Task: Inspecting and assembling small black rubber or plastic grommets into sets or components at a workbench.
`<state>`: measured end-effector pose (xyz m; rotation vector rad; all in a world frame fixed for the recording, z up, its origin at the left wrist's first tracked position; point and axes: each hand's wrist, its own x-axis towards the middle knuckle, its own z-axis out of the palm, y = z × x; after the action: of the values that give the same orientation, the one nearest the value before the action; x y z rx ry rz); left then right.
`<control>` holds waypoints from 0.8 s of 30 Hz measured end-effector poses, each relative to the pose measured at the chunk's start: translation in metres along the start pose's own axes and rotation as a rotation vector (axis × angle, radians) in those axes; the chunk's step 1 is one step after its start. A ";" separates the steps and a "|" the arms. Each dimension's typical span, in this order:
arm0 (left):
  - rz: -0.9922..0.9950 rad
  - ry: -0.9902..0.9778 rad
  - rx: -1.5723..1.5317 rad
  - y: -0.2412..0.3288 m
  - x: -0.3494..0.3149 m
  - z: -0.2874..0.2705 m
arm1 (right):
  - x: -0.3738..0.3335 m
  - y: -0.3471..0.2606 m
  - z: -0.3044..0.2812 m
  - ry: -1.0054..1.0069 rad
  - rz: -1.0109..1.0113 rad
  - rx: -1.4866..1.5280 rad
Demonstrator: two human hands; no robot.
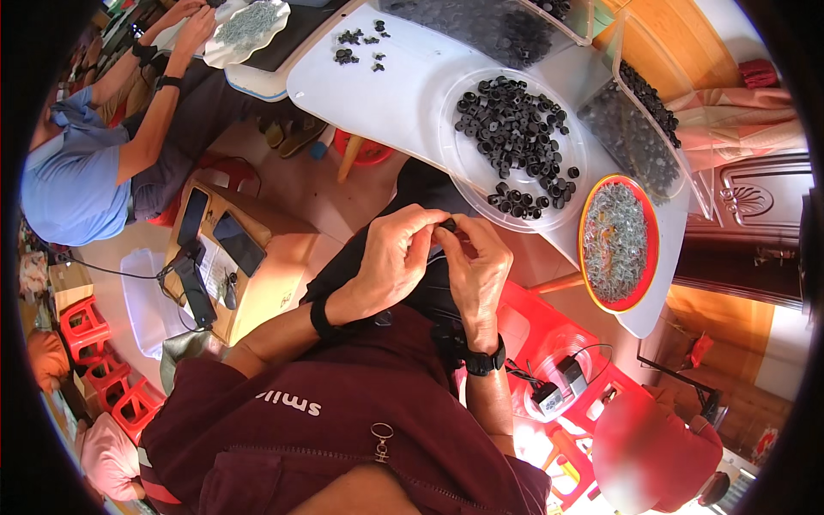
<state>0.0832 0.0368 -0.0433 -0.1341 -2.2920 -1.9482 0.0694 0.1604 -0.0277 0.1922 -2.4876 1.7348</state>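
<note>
My left hand (388,264) and my right hand (477,268) meet over my lap, fingertips together. Between them they pinch a small black plastic part (447,225), mostly hidden by the fingers. Just beyond my hands, a round clear tray (451,163) on the white table holds many loose black caps (515,129). To the right of it stands a red bowl with a yellow rim (650,249), filled with small clear pieces (614,245). A few black pieces (347,57) lie apart at the table's far left.
Clear bins (618,94) of black parts stand along the far side of the white table (390,94). A cardboard box (283,257) with phones is on the left. Chargers lie on a red stool (571,330). A co-worker in blue (81,172) handles something near a white dish (225,57).
</note>
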 end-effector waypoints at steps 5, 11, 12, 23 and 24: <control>-0.197 -0.032 -0.454 0.010 0.010 -0.013 | 0.000 -0.004 -0.004 -0.018 -0.036 0.062; -0.374 -0.212 -0.660 0.007 0.021 -0.028 | -0.003 -0.008 -0.010 -0.054 -0.085 -0.021; -0.406 -0.235 -0.694 0.008 0.021 -0.030 | -0.004 -0.008 -0.010 -0.057 -0.109 -0.084; -0.370 -0.297 -0.753 0.016 0.022 -0.026 | -0.013 -0.006 0.001 0.246 -0.192 0.089; -0.348 -0.292 -0.746 0.016 0.022 -0.025 | -0.013 -0.006 0.002 0.266 -0.201 0.080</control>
<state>0.0653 0.0140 -0.0203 -0.0961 -1.6715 -3.0623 0.0835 0.1575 -0.0249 0.1957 -2.1366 1.6589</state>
